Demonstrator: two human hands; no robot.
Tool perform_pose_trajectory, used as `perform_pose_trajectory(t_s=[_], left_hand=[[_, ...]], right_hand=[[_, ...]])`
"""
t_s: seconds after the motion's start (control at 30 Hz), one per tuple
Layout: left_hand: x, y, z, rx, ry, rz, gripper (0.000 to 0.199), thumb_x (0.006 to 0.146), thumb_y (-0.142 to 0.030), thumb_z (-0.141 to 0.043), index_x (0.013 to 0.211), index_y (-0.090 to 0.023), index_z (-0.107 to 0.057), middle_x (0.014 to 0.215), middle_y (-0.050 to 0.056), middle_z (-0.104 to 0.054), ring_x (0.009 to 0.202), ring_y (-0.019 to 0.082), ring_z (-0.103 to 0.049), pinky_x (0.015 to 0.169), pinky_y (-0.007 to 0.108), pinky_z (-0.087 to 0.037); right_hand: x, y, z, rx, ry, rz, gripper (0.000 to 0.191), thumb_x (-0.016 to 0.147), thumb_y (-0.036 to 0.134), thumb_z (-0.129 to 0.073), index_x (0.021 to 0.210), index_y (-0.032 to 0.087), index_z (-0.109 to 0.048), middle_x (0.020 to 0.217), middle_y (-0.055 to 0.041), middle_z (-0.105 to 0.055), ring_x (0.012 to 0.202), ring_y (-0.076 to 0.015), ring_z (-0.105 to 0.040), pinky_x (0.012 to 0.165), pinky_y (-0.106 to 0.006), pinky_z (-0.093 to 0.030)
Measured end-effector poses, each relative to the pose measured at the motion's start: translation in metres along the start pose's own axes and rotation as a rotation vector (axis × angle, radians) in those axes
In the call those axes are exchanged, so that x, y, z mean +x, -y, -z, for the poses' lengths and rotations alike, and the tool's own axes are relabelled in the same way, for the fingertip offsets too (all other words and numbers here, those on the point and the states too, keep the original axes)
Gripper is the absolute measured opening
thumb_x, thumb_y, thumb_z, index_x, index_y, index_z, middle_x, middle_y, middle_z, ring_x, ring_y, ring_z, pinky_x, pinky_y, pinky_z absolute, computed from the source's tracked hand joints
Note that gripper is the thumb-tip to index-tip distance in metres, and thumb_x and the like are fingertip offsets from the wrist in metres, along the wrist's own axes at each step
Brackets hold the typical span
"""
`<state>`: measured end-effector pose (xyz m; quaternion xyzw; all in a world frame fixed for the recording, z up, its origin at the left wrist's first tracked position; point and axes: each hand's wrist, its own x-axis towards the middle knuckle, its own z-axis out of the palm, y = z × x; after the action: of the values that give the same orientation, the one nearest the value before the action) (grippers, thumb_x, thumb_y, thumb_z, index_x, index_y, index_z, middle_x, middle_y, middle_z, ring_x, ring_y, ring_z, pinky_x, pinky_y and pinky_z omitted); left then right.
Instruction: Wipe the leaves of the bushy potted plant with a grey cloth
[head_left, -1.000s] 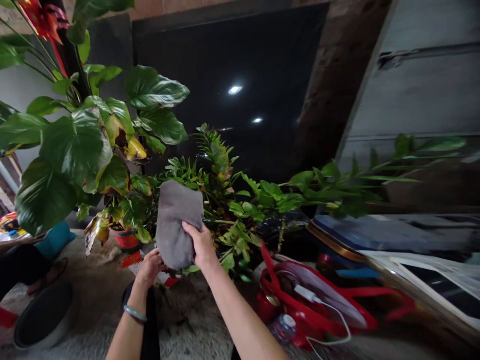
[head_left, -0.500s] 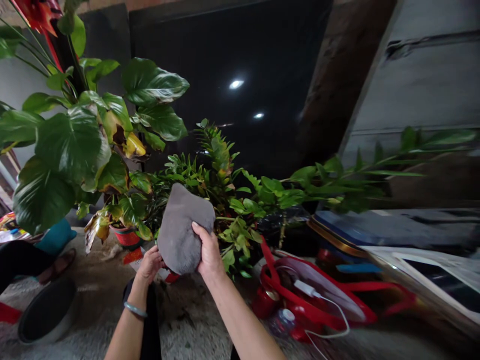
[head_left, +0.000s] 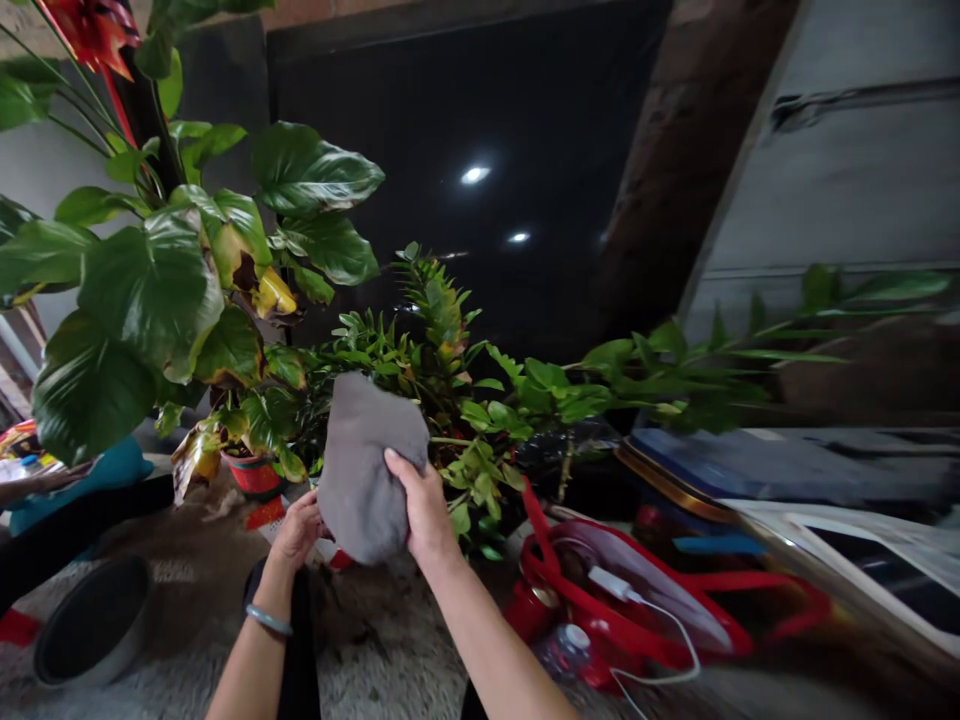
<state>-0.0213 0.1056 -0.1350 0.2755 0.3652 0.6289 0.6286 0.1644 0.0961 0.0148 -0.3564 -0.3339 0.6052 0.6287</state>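
A soft grey piece of cloth [head_left: 369, 450] with a plush surface is held up in front of me, its top corner pointing upward. My right hand [head_left: 426, 512] grips its right side, thumb pressed on the face and fingers hidden behind. At the lower left edge, my left hand [head_left: 301, 527] has its fingers curled against the cloth, their tips partly out of sight. A pale bangle [head_left: 268, 620] circles the left wrist. Green leaves stand close behind the cloth.
A large-leaved potted plant [head_left: 150, 290] rises on the left, above a dark round basin [head_left: 94, 620]. A person's arm and leg show at the far left. To the right lie a red bag [head_left: 555, 575] with a white cable, a bottle [head_left: 570, 645] and a white-framed device [head_left: 885, 570].
The grey cloth has bent and sunk slightly at its top and lower edge, still in both hands. At the far left, the other person's arm has come into view.
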Motion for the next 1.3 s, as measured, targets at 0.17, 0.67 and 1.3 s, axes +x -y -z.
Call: perform_pose_trajectory(t_s=[0.17,0.67,1.3], left_hand=[[-0.001,0.003,0.001,0.010,-0.031,0.019,0.052,0.065,-0.020,-0.077,0.114,-0.013,-0.061,0.083,0.007,-0.071,0.073,0.020,-0.067,0.065,0.031,-0.051],[-0.091,0.012,-0.046,-0.046,0.035,-0.026,0.052,0.065,-0.039,-0.081,0.111,-0.017,-0.068,0.120,0.012,-0.068,0.106,0.026,-0.063,0.088,0.032,-0.050],[-0.151,0.027,-0.060,-0.112,-0.120,0.202,0.043,0.052,-0.033,-0.089,0.088,-0.019,-0.070,0.089,0.008,-0.076,0.101,0.034,-0.068,0.089,0.041,-0.052]], right_hand=[[0.030,-0.017,-0.005,0.104,-0.182,-0.137,0.031,0.054,0.034,-0.078,0.079,0.018,-0.070,0.078,-0.0056,-0.077,0.078,-0.0245,-0.069,0.069,-0.033,-0.054],[-0.086,-0.046,0.074,0.084,-0.077,-0.275,0.021,0.040,0.016,-0.071,0.060,0.019,-0.067,0.057,0.0014,-0.068,0.058,-0.0176,-0.057,0.058,-0.028,-0.044],[-0.109,-0.061,0.064,-0.444,-0.023,-0.032,0.013,0.053,0.015,-0.068,0.065,0.019,-0.070,0.060,-0.0004,-0.067,0.062,-0.0209,-0.057,0.058,-0.029,-0.042]])
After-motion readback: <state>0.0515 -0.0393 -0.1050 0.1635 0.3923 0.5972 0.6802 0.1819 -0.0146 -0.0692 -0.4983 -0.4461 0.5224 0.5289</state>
